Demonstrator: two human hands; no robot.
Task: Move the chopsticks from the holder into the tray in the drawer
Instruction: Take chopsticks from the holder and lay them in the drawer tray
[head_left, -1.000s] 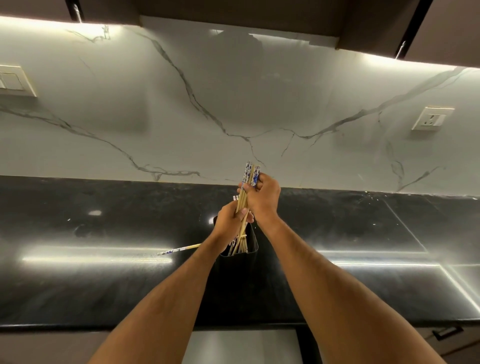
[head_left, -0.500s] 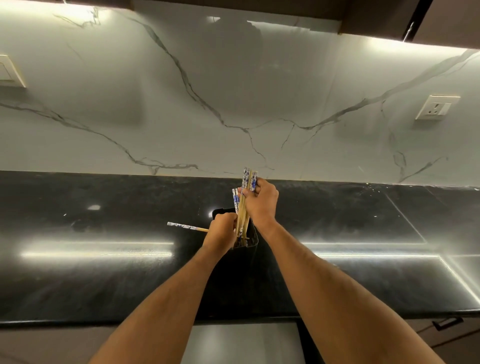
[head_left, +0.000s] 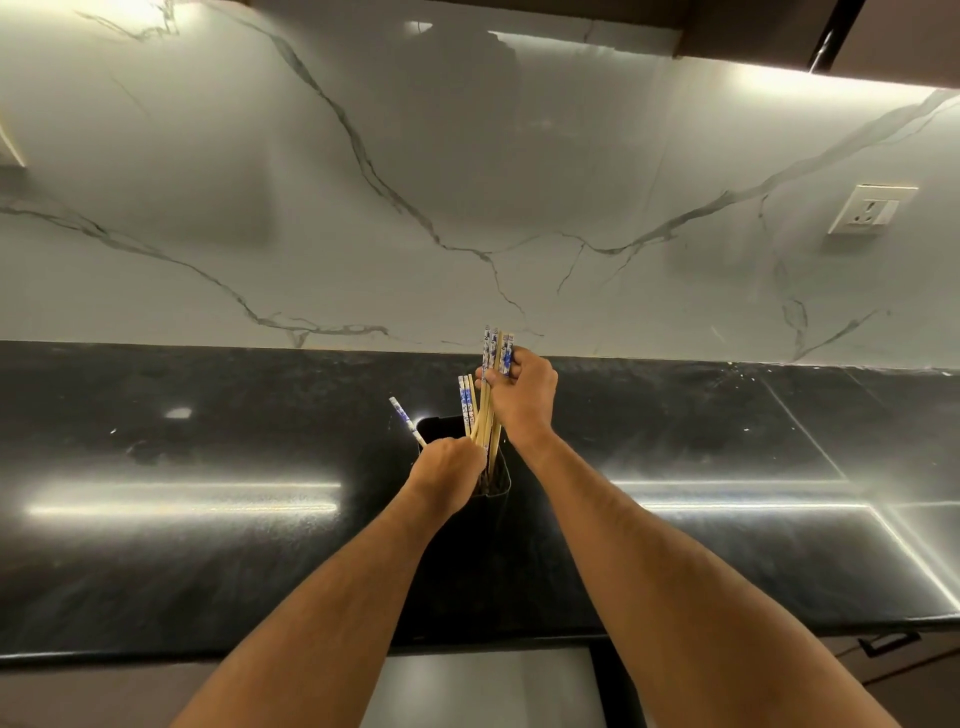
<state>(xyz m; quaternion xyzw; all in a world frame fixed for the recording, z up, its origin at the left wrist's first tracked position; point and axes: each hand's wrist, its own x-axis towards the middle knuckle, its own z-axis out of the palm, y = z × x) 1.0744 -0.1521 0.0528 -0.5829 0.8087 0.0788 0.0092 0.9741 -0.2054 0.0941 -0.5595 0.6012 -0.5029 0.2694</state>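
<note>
A black square holder (head_left: 493, 499) stands on the black counter, with my arms reaching over it. My right hand (head_left: 519, 402) grips a bundle of wooden chopsticks (head_left: 492, 364) with blue-and-white tops, their lower ends still inside the holder. My left hand (head_left: 449, 475) is curled at the holder's mouth and holds a single chopstick (head_left: 406, 418) that sticks up and to the left. A few more chopsticks (head_left: 466, 400) stand between the two hands. The drawer and its tray are hidden from view.
The glossy black counter (head_left: 208, 519) runs left to right below a white marble backsplash (head_left: 467, 208). A wall socket (head_left: 870, 210) sits at the right. A pale surface (head_left: 483, 686) shows below the counter's front edge, and a drawer handle (head_left: 888, 643) at the lower right.
The single chopstick in my left hand has swung from lying out to the left to pointing steeply upward. My right hand keeps its grip on the bundle, almost still.
</note>
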